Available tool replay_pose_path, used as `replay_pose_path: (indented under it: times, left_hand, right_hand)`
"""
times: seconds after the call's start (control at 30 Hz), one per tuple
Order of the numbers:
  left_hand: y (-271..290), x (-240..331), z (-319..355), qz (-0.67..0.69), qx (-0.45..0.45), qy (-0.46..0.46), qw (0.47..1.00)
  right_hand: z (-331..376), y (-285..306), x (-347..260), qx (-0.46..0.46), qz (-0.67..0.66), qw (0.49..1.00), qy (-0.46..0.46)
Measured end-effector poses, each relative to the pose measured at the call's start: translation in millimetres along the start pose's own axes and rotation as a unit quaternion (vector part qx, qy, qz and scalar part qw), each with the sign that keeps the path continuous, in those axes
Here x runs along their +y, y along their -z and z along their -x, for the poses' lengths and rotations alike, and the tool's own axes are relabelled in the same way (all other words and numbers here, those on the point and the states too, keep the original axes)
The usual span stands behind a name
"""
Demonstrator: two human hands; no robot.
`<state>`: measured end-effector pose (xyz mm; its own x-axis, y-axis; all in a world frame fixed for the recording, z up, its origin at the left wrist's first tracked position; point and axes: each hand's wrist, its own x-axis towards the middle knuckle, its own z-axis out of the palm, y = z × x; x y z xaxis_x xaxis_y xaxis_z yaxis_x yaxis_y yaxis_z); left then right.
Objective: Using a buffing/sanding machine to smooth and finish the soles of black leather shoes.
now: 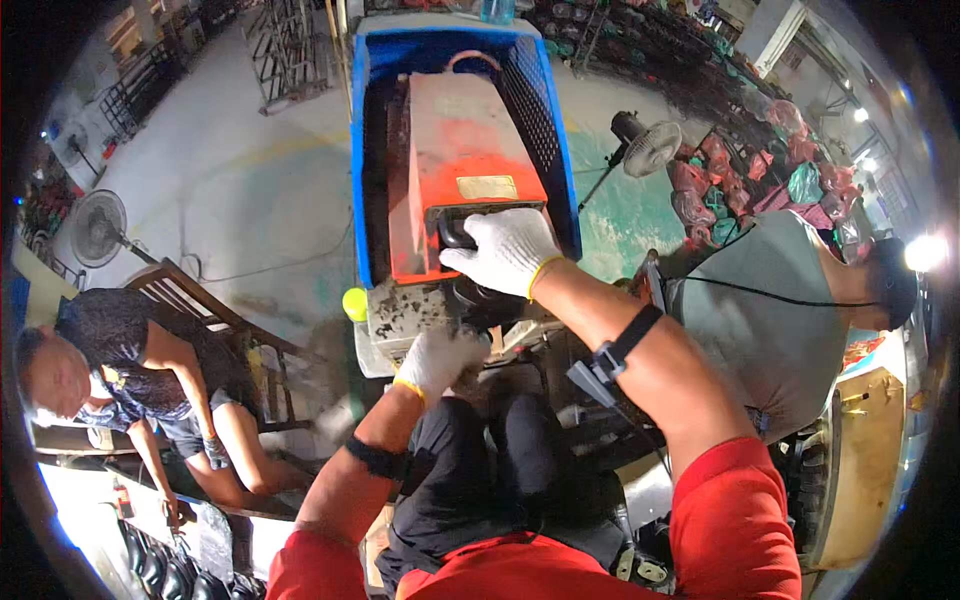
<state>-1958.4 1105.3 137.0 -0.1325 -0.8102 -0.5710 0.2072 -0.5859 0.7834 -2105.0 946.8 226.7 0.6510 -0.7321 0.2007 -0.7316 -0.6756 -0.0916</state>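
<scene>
A worn red-orange machine [465, 145] stands in front of me, partly inside a blue plastic crate [362, 150]. My right hand [512, 250], in a white knit glove, is at the dark opening on the machine's near end. Its fingers close round a smooth, black, rounded piece [456, 233], mostly hidden by the glove. Lower and to the left, my left hand [440, 362], also gloved, is closed above my knees. Something dark and blurred shows beside its fingers, too unclear to name. Between the hands sits another dark part [485, 303], partly covered by the right hand.
Black crumbs lie on a grey ledge [400, 312] with a yellow-green ball-shaped knob [355, 304]. One person [150, 370] works at left, another [765, 310] at right. Fans [98, 228] stand on both sides. Red and green bags [720, 185] are heaped at far right.
</scene>
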Motion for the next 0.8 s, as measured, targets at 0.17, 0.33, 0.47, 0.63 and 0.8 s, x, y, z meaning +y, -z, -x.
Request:
replay_pose_path:
  times: [0.17, 0.33, 0.47, 0.63, 0.8]
  left_hand:
    - [31.6, 48.8, 32.7, -0.371, 0.147, -0.208, 0.893]
    - [-37.8, 149.6, -89.7, -0.475, 0.355, -0.226, 0.773]
    - [-47.4, 159.2, -176.4, -0.582, 0.397, -0.166, 0.69]
    - [29.8, 174.5, -151.6, -0.356, 0.334, -0.286, 0.825]
    - [130.7, 92.1, -30.6, 0.028, 0.123, -0.48, 0.868]
  right_hand:
    - [-39.9, 93.7, -5.4, 0.114, -0.029, 0.993, 0.025]
    - [-124.4, 182.7, 11.4, 0.194, 0.107, 0.975, 0.021]
    - [-145.7, 248.6, -9.9, 0.117, 0.06, 0.991, -0.021]
    - [-156.5, 238.3, -9.4, 0.18, 0.081, 0.98, 0.019]
    - [-198.9, 214.1, 40.8, 0.335, 0.205, 0.919, 0.038]
